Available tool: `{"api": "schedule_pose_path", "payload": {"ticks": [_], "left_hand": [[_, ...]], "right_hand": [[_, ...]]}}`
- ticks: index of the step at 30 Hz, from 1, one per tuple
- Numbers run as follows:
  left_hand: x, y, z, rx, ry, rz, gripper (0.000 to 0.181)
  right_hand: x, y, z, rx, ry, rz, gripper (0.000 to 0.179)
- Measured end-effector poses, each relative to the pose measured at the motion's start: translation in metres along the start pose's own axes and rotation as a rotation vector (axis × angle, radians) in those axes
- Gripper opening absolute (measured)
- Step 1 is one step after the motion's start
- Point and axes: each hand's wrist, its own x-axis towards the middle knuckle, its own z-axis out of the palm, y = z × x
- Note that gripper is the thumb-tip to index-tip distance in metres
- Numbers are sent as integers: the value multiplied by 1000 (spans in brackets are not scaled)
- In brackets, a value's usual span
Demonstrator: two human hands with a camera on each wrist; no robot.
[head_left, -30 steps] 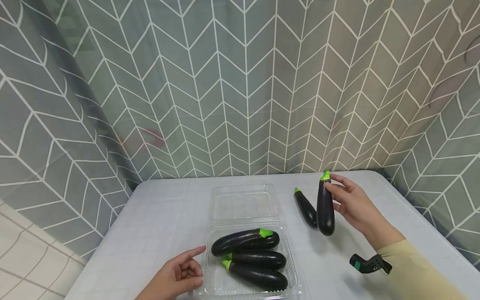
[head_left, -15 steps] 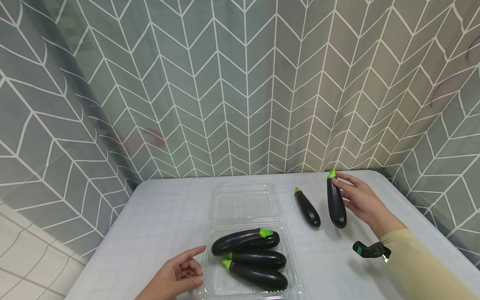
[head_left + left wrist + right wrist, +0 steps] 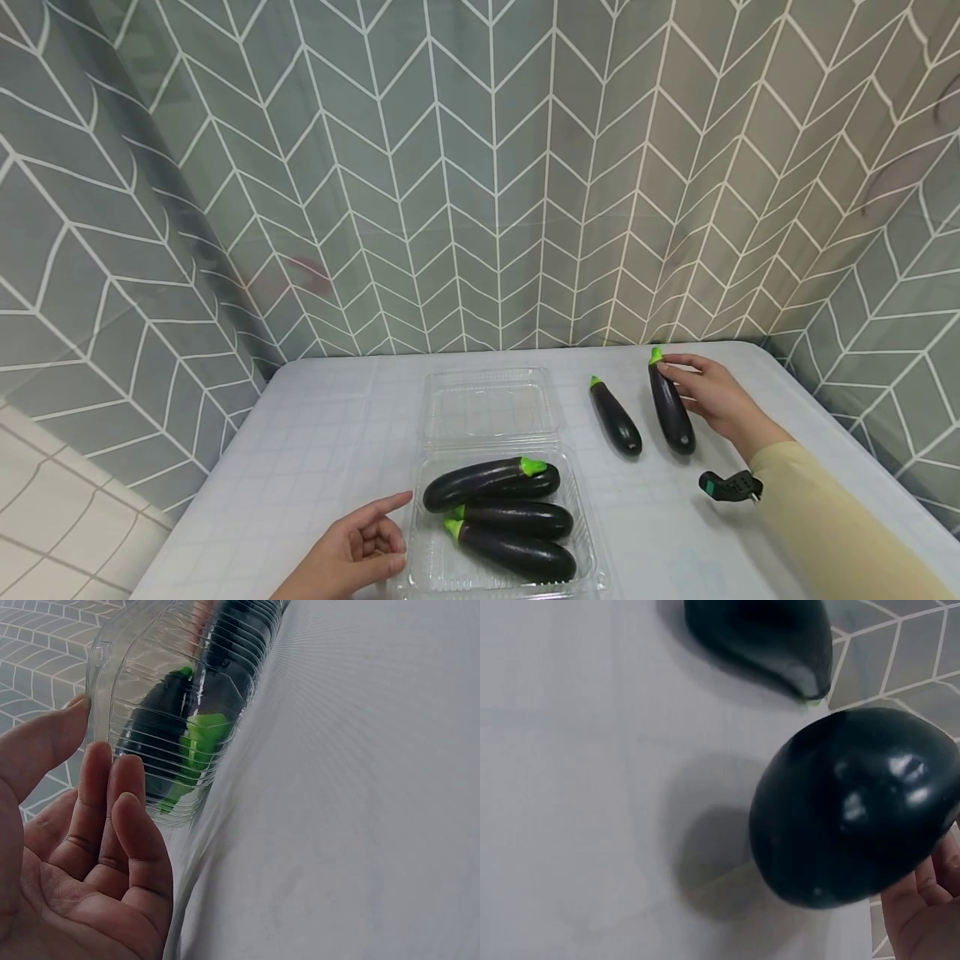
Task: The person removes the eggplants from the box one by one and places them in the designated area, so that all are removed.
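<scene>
My right hand (image 3: 716,400) pinches a dark purple eggplant (image 3: 670,404) near its green stem, at the table's back right. In the right wrist view, the rounded end of this eggplant (image 3: 855,810) casts a shadow on the cloth beside it. A second eggplant (image 3: 615,419) lies just to its left, roughly parallel. My left hand (image 3: 352,546) holds the left rim of a clear plastic clamshell container (image 3: 588,533), thumb and fingertips at the edge in the left wrist view. Several eggplants (image 3: 517,554) lie crosswise inside the container, one resting on another.
The container's lid (image 3: 487,408) lies folded back behind its base. A white cloth (image 3: 330,433) covers the table. A grey curtain (image 3: 480,183) with white chevron lines hangs behind and at both sides. A black wrist device (image 3: 731,486) sticks out from the right sleeve.
My right hand has carried its eggplant rightward, away from the other one, and lowered it toward the table; its stem end has lately swung slightly left. The left hand has stayed still.
</scene>
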Motion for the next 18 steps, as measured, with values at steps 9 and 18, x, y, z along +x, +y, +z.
{"api": "schedule_pose_path", "payload": {"ticks": [9,18], "left_hand": [[0,2,1,16,7,-4,77],[0,2,1,11,6,-10,76]], "right_hand": [[10,2,1,-144,18,55,74],[16,6,-1,-236,-7,65,72]]}}
